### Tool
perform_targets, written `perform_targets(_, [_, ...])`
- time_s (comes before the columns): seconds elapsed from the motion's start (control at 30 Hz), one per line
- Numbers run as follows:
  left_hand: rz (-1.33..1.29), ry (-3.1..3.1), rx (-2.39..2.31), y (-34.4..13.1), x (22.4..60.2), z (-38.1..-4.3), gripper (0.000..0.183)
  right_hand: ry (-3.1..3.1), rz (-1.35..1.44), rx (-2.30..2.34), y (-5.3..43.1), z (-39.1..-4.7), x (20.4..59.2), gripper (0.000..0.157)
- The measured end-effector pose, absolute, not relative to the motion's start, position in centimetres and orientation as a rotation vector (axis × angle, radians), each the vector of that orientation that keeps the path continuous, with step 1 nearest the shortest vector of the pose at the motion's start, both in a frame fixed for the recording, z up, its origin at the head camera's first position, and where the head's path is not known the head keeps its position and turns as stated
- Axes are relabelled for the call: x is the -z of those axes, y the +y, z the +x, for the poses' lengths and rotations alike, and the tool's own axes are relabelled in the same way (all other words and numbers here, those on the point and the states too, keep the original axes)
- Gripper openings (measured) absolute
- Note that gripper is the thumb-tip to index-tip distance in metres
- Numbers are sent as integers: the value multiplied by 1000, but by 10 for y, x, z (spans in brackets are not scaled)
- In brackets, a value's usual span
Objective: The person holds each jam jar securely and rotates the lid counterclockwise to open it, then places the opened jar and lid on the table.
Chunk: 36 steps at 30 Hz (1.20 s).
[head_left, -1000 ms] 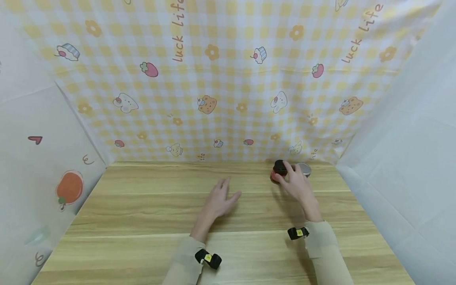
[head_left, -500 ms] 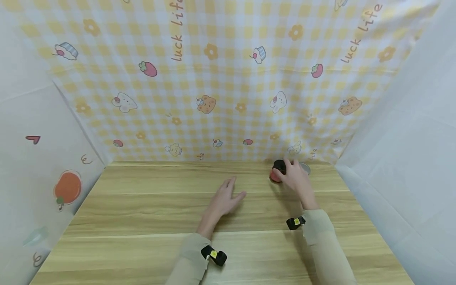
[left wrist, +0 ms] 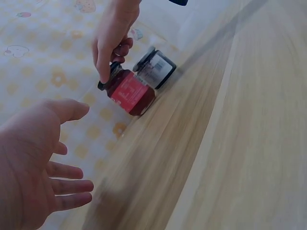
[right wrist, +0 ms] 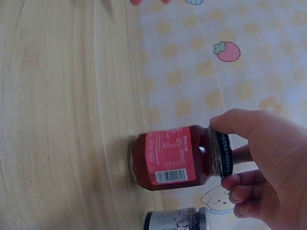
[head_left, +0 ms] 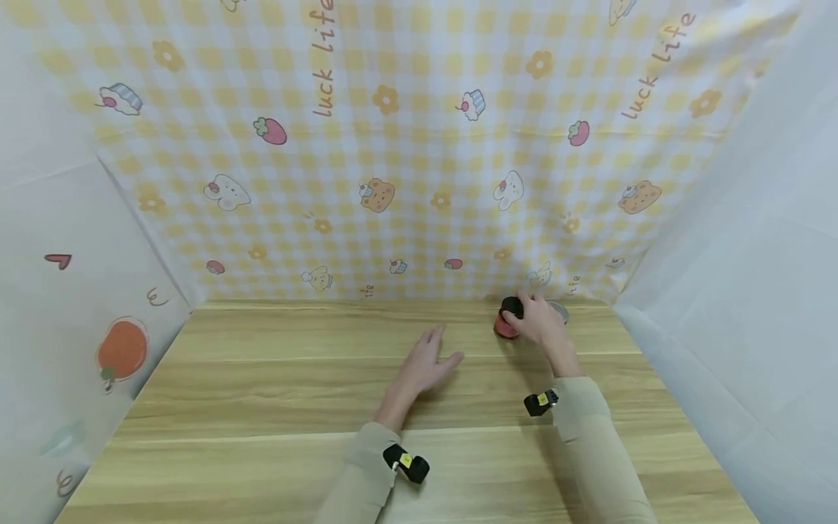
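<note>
Hands: right (head_left: 543, 322) pinches jar (right wrist: 169, 158) by lid (right wrist: 224, 152); left (head_left: 422, 366) hovers outspread.

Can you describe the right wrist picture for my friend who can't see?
The right hand grips the black lid of a red-labelled glass jar. Beside it is a silver-lidded, pale-labelled jar, partly cut off; behind are a light wooden table and yellow-checked cloth.

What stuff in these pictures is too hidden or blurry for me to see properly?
- Right wrist view: the small writing on the red jar is too tiny and blurry to read.
- Right wrist view: the bottom edge cuts off part of the second jar.
- Head view: the right hand hides most of that second jar.
- Left wrist view: the left edge cuts off part of the left hand.
</note>
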<state>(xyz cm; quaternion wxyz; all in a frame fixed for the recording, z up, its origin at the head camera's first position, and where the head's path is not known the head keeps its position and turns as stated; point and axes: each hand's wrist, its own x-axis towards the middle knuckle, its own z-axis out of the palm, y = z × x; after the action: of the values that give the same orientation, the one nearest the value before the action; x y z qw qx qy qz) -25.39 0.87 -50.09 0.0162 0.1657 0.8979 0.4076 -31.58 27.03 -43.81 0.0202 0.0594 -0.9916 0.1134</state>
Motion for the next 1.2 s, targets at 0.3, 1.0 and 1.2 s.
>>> perform_targets(0.3, [537, 2751, -1316, 28, 500, -259, 76, -3045, 183, -403, 268, -310, 440, 68])
perform_targets(1.0, [557, 2677, -1387, 64, 501, -266, 84, -2987, 241, -562, 250, -288, 447, 65])
perform_targets(1.2, [579, 2650, -1470, 73, 501, -270, 82, -2937, 260, -599, 246, -284, 451, 60])
